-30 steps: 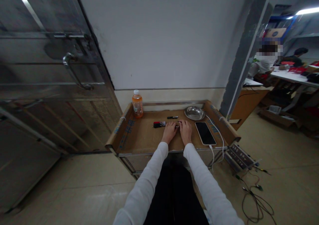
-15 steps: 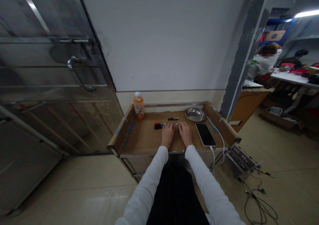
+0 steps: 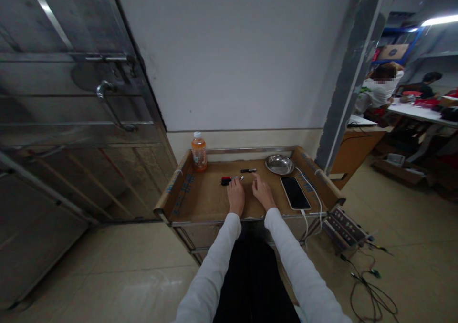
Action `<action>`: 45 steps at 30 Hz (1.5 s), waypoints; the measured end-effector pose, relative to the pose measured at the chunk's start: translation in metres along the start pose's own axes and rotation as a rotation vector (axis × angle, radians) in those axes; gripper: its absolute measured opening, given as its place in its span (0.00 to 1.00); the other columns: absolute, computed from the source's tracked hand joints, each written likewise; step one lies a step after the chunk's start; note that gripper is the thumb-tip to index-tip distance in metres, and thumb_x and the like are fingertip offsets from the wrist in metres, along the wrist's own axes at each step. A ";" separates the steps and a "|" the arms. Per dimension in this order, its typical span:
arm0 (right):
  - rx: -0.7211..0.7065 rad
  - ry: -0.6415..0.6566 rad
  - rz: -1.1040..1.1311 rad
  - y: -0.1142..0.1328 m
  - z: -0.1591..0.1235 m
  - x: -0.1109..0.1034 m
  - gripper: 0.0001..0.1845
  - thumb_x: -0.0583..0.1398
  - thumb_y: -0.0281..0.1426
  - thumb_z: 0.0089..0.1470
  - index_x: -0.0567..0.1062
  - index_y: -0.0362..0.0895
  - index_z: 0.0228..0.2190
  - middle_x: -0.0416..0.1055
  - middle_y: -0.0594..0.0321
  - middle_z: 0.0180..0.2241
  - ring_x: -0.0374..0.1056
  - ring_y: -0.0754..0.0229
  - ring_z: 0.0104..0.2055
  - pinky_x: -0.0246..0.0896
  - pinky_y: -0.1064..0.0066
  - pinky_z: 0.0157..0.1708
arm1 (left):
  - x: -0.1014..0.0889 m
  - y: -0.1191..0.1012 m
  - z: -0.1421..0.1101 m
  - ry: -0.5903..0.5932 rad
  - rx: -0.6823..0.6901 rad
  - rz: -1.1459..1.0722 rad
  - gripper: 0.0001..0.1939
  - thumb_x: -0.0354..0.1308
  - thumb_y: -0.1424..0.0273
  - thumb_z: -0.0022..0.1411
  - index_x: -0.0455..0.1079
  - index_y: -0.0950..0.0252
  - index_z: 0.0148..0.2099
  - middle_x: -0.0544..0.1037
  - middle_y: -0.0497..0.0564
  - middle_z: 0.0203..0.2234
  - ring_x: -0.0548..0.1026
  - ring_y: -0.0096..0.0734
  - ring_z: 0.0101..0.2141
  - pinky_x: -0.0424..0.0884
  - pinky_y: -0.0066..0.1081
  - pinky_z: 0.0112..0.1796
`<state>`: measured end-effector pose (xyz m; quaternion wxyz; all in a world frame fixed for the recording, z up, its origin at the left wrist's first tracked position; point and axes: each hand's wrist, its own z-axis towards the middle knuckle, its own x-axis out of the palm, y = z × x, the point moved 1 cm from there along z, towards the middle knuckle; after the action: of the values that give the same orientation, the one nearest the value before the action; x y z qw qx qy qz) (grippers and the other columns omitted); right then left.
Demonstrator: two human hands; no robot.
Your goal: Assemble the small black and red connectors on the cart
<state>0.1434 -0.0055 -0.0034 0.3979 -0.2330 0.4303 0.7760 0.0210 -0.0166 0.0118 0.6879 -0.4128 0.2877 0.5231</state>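
My left hand (image 3: 235,198) rests low over a small group of pens (image 3: 226,181), red and black, lying on the cardboard-lined cart top. Its fingers are curled down on them, and a shiny pen tip shows just right of the fingertips. How many pens lie under the fingers is hidden. My right hand (image 3: 263,192) is held apart from the left, index finger stretched forward and nothing seen in it. Its fingertip is close to the right end of a separate black pen (image 3: 248,171); whether they touch I cannot tell.
An orange drink bottle (image 3: 199,152) stands at the cart's back left. At the right are a round metal dish (image 3: 279,164) and a phone (image 3: 295,193) with a white cable. Raised cardboard sides (image 3: 173,189) edge the cart. Two people sit at tables far right.
My right hand has let go of the pen end near the left hand and moved forward toward the separate black pen. My left hand has shifted slightly left, with the pen tip beside it.
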 end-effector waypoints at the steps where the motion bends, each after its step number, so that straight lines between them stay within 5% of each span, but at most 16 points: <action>1: 0.010 0.005 -0.023 -0.001 0.000 0.001 0.23 0.45 0.25 0.58 0.61 0.39 0.55 0.67 0.52 0.53 0.64 0.58 0.54 0.58 0.67 0.53 | -0.002 0.001 -0.002 -0.008 -0.036 0.042 0.14 0.41 0.74 0.68 0.65 0.70 0.49 0.72 0.59 0.41 0.71 0.40 0.43 0.67 0.38 0.43; 14: 0.105 0.044 -0.266 -0.008 0.000 0.006 0.19 0.48 0.24 0.58 0.65 0.38 0.51 0.71 0.51 0.42 0.66 0.58 0.45 0.57 0.69 0.46 | -0.005 0.003 -0.011 -0.002 -0.147 0.179 0.16 0.38 0.80 0.64 0.64 0.73 0.47 0.70 0.63 0.42 0.70 0.40 0.44 0.67 0.36 0.44; 34: 0.125 0.100 -0.297 -0.009 0.004 0.011 0.26 0.47 0.28 0.59 0.59 0.41 0.59 0.66 0.51 0.53 0.60 0.54 0.54 0.52 0.63 0.52 | -0.006 0.001 -0.008 0.013 -0.123 0.148 0.19 0.36 0.80 0.64 0.65 0.77 0.48 0.69 0.66 0.42 0.69 0.42 0.44 0.66 0.39 0.45; 45: 0.199 0.142 -0.380 0.001 0.014 0.009 0.26 0.50 0.30 0.58 0.63 0.50 0.58 0.63 0.52 0.55 0.59 0.49 0.51 0.51 0.58 0.48 | 0.009 -0.001 -0.003 0.105 0.072 0.146 0.19 0.40 0.80 0.64 0.64 0.73 0.53 0.66 0.67 0.53 0.66 0.44 0.51 0.65 0.41 0.49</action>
<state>0.1372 0.0102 -0.0021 0.5267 -0.3232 0.4801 0.6225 0.0248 -0.0154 0.0031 0.6462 -0.3925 0.3715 0.5389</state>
